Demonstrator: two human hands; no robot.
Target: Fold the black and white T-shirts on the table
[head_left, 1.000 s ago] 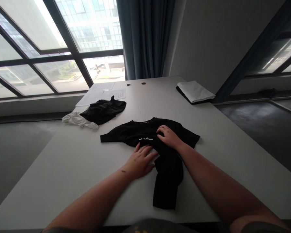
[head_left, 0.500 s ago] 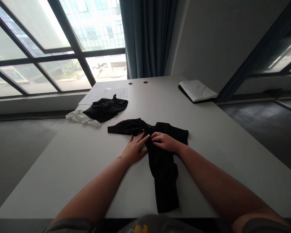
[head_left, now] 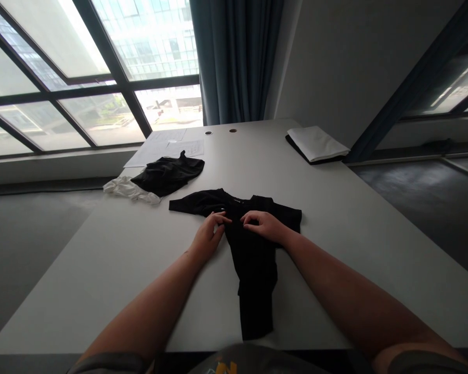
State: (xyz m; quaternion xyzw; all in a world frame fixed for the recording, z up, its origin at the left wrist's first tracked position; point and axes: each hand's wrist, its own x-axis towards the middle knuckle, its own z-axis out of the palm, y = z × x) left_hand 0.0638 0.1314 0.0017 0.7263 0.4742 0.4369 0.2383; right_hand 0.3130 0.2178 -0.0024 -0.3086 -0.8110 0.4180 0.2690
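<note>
A black short-sleeved T-shirt (head_left: 253, 259) lies on the white table (head_left: 327, 208), its sleeves spread and its body gathered into a narrow strip towards me. A small light mark shows on its chest. My left hand (head_left: 209, 235) is at the left side of the chest, thumb and bent fingers closed on the cloth. At the right of the chest, my right hand (head_left: 267, 227) has its fingers curled together against the fabric. The cloth under the right fingertips is partly hidden.
A crumpled black garment (head_left: 169, 175) and a white one (head_left: 130, 190) lie at the table's left edge. Behind them are paper sheets (head_left: 159, 145). A folded white cloth (head_left: 315, 143) rests on something black at the far right. Two cable holes (head_left: 233, 131) sit near the back.
My left hand has gone from lying flat to bent fingers and moved left. The shirt's chest and lower body have shifted left and the chest is wider. My right hand has barely moved.
</note>
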